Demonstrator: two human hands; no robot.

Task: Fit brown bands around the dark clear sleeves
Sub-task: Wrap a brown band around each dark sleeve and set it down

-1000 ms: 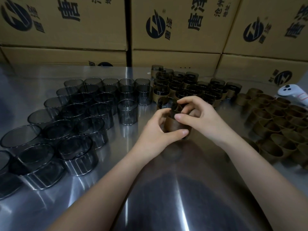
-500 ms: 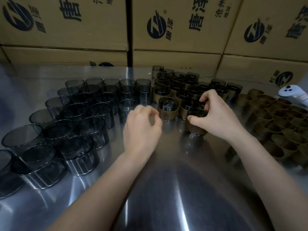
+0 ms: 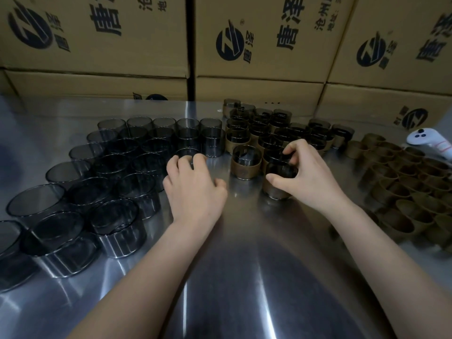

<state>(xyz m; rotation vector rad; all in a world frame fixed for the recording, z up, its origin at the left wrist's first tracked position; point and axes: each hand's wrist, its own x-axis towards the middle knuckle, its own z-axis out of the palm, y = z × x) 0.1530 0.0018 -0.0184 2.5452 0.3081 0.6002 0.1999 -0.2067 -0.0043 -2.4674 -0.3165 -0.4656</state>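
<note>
Right hand grips brown-banded dark clear plastic sleeve, upright on shiny steel table. Left hand: fingertips touch rim of bare smoky clear sleeve.

One head-worn wide-angle view looks forward and down, close over the steel table, cartons filling the frame's top.
</note>
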